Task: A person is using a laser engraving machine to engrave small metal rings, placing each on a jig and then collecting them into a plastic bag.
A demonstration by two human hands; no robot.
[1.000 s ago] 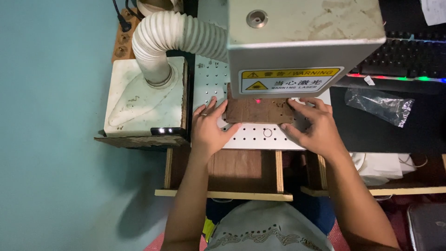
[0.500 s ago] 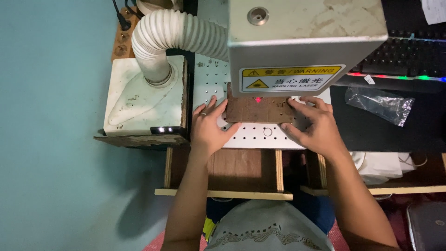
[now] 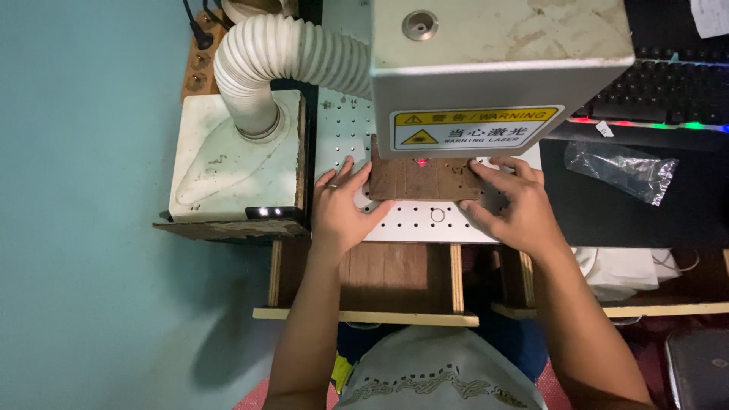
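Beneath the grey laser head (image 3: pixel 501 72), both hands rest on a brown wooden plate (image 3: pixel 421 181). Left hand (image 3: pixel 343 209): fingers spread and extended, fingertips pressing the plate's left edge and front corner; the hand is flat, not closed around anything. A ring is visible on one finger. Right hand (image 3: pixel 510 205): fingers likewise extended, fingertips bearing on the plate's right edge and top surface; the hand steadies the plate rather than clasping it.

The wooden plate lies flat on a white perforated work table (image 3: pixel 425 224), its rear edge tucked under the front of the laser head. A small red light spot (image 3: pixel 420 162) shows at the plate's rear edge, just below the yellow warning label (image 3: pixel 476 127) on the head's front face.

Left of the work table stands an off-white extractor box (image 3: pixel 231 163). A white corrugated hose (image 3: pixel 285 64) rises from its top and curves right, behind the laser head. The box sits on a worn wooden board (image 3: pixel 228 228).

Below the work table is a wooden frame (image 3: pixel 364 315) with light-coloured rails. Right of the head lies a black keyboard (image 3: pixel 668 83) with coloured edge lighting, and in front of it a clear plastic bag (image 3: pixel 621 168) on a black surface. The floor on the left is teal.
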